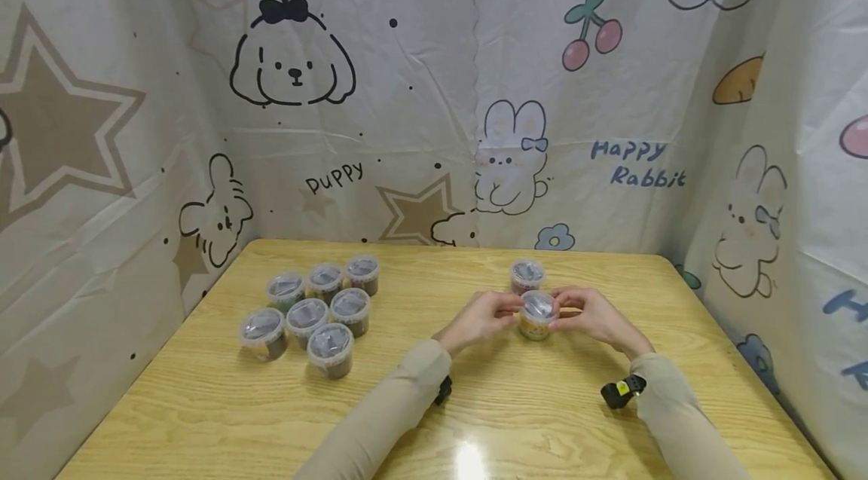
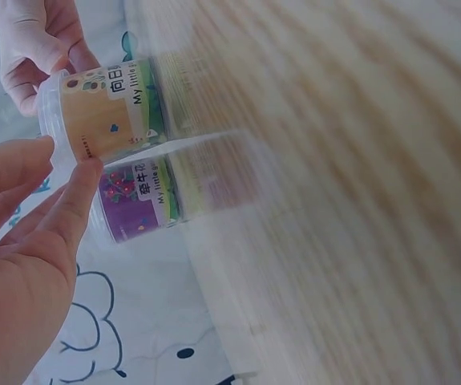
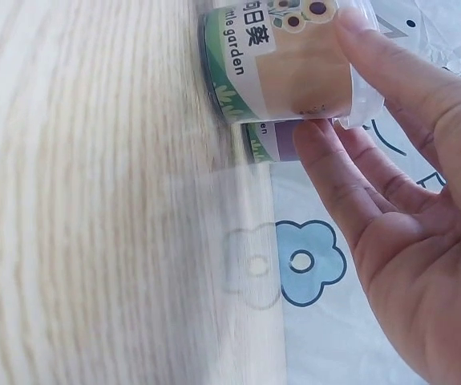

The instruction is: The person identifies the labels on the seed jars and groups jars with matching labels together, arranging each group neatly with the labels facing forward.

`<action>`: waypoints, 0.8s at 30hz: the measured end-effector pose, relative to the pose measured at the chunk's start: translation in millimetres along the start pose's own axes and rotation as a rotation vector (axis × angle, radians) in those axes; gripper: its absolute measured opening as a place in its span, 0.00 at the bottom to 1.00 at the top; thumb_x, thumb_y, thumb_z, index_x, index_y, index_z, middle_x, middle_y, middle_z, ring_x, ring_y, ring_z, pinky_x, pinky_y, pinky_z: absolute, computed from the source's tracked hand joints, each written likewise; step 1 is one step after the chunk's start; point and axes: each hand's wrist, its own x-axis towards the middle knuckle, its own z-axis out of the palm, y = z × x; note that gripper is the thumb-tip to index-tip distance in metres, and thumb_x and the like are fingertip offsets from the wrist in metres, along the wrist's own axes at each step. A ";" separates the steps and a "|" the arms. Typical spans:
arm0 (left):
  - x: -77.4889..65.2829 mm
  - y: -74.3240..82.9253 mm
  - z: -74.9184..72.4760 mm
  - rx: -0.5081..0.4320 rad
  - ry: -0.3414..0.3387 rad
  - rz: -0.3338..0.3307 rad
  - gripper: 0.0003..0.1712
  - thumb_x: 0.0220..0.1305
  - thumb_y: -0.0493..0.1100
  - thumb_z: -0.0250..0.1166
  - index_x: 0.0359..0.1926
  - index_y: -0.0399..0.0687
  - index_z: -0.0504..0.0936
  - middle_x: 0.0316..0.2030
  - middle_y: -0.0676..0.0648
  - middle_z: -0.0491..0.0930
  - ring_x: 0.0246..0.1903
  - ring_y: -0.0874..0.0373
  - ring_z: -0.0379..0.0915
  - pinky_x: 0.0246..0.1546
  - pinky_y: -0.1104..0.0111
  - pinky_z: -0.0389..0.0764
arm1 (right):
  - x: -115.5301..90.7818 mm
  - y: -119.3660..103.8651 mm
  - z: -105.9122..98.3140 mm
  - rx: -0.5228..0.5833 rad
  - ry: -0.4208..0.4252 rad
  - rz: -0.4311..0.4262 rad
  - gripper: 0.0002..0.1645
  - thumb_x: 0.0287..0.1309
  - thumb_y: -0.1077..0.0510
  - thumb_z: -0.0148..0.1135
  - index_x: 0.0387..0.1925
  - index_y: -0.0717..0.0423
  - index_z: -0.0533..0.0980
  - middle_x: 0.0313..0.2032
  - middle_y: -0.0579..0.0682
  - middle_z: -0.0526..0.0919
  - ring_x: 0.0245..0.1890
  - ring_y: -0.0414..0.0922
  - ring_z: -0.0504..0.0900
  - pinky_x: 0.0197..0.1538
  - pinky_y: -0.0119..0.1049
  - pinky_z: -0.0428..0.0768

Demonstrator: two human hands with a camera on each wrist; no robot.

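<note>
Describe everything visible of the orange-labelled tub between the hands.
The orange-labelled tub is round and looks plastic, with a translucent lid on. Its label carries sunflowers, a green band and lettering. It appears to stand upright on the table, in front of a purple-labelled tub. The left hand and right hand grip it.

Head view: even, moderately bright, soft light; a compact white glare spot shows on the tabletop (image 1: 203, 420) at bottom centre, and shadows are faint. Left wrist view: dimmer, with a greyish cast — wood grain blurs toward the right, while the front cup (image 2: 98, 120) remains legible. Right wrist view: paler, almost washed out — the blue flower print (image 3: 314, 277) reflects weakly in the glossy wood.
</note>
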 end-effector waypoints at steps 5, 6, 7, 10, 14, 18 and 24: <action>0.3 -1.0 0.4 -0.001 0.011 -0.001 0.21 0.66 0.31 0.61 0.60 0.42 0.78 0.58 0.42 0.80 0.53 0.53 0.81 0.51 0.76 0.81 | 1.9 1.7 2.4 0.014 0.017 -0.004 0.14 0.52 0.56 0.75 0.34 0.58 0.77 0.62 0.65 0.74 0.60 0.62 0.74 0.60 0.56 0.78; 0.3 -1.0 0.3 -0.007 0.015 -0.004 0.22 0.66 0.30 0.61 0.60 0.42 0.78 0.58 0.42 0.80 0.53 0.53 0.81 0.51 0.76 0.80 | 2.3 1.8 2.8 0.013 0.023 -0.002 0.14 0.52 0.56 0.74 0.35 0.58 0.77 0.62 0.64 0.74 0.60 0.62 0.75 0.59 0.56 0.78; 0.5 -1.0 0.3 -0.013 0.019 -0.008 0.22 0.66 0.30 0.61 0.61 0.42 0.78 0.58 0.42 0.80 0.54 0.52 0.81 0.51 0.76 0.80 | 2.7 1.9 3.0 0.012 0.029 -0.001 0.14 0.52 0.56 0.74 0.35 0.57 0.78 0.62 0.64 0.74 0.60 0.62 0.75 0.59 0.55 0.78; 1.0 -0.6 0.1 -0.024 0.026 -0.014 0.23 0.66 0.30 0.60 0.61 0.42 0.77 0.59 0.43 0.79 0.55 0.51 0.80 0.52 0.75 0.80 | 3.8 1.8 3.3 -0.001 0.042 0.001 0.14 0.53 0.55 0.74 0.35 0.57 0.78 0.62 0.64 0.74 0.60 0.62 0.75 0.60 0.56 0.78; 1.4 -0.7 0.3 -0.024 0.032 -0.005 0.22 0.67 0.30 0.60 0.62 0.42 0.77 0.60 0.43 0.78 0.55 0.52 0.79 0.52 0.75 0.80 | 4.8 1.8 3.5 -0.003 0.048 0.005 0.13 0.53 0.56 0.74 0.35 0.57 0.78 0.62 0.64 0.73 0.60 0.63 0.74 0.60 0.56 0.78; 2.6 -1.3 0.9 -0.021 0.041 0.011 0.23 0.66 0.29 0.60 0.61 0.41 0.77 0.60 0.42 0.77 0.56 0.52 0.79 0.51 0.76 0.80 | 5.2 1.4 3.2 0.004 0.051 0.008 0.13 0.53 0.56 0.74 0.35 0.57 0.78 0.62 0.64 0.73 0.60 0.63 0.74 0.59 0.56 0.78; 3.1 -2.2 1.1 -0.032 0.036 0.015 0.23 0.65 0.28 0.60 0.61 0.41 0.77 0.60 0.42 0.77 0.55 0.51 0.80 0.50 0.76 0.81 | 4.7 -0.6 3.0 0.019 0.039 0.006 0.14 0.53 0.56 0.74 0.36 0.57 0.78 0.63 0.64 0.73 0.61 0.63 0.74 0.59 0.57 0.78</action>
